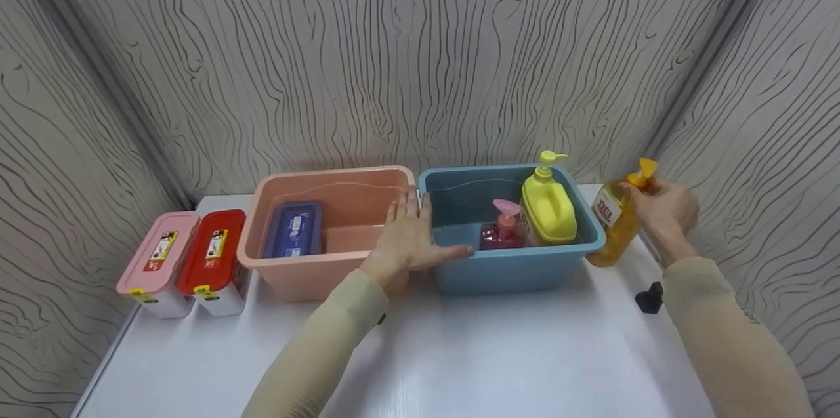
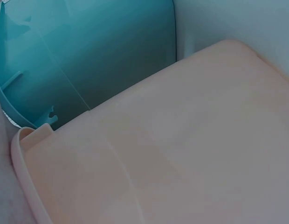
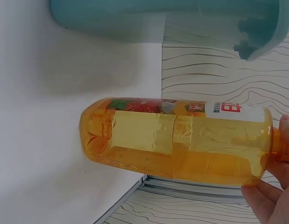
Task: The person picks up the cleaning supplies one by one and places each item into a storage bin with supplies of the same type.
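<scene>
Beside the smooth blue bin [image 1: 502, 273], right hand [image 1: 668, 209] around a translucent amber bottle's [image 1: 620, 231] neck, left hand [image 1: 408, 239] straight-fingered.

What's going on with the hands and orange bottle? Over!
Right hand grips orange bottle by its neck. Left hand spread at neighbouring rims of pink bin and blue bin. Possible obstacle beside orange bottle: blue bin's wall.

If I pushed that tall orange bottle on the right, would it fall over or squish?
The orange bottle might tip, because it's tall and narrow with a pump head on top. It could feel slippery, since its sides look smooth and shiny. It may not squish much: its sides look straight below the neck, which the right hand grips.
</scene>
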Motion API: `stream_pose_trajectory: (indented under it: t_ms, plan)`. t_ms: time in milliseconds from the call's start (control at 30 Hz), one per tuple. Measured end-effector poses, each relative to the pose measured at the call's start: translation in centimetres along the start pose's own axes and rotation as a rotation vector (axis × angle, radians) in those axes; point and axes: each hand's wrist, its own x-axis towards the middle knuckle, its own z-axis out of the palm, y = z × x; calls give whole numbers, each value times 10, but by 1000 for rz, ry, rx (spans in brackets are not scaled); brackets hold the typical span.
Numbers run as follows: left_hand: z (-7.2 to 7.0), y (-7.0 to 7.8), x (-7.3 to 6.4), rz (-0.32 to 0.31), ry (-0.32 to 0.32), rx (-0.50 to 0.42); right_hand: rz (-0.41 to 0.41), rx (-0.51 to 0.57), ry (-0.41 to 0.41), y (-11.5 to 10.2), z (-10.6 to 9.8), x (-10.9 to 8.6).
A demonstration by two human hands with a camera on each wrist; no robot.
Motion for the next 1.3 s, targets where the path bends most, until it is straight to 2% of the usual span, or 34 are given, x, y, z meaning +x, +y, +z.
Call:
stream_pose_trajectory:
  t_ms: [300, 567, 900, 1300]
  plan:
    - [2, 0, 0, -6, 0, 0, -24, -60, 24, -1, -10, -4]
    - [1, 2, -1, -12, -4, 7, -28, -42, 12, -5, -22, -8]
    - [-2, 4, 1, -2, 7, -11, -51, -78, -2, -12, -43, -15]
    - [1, 3, -1, -25, 9, -7, -163, -87, 2, -19, -64, -31]
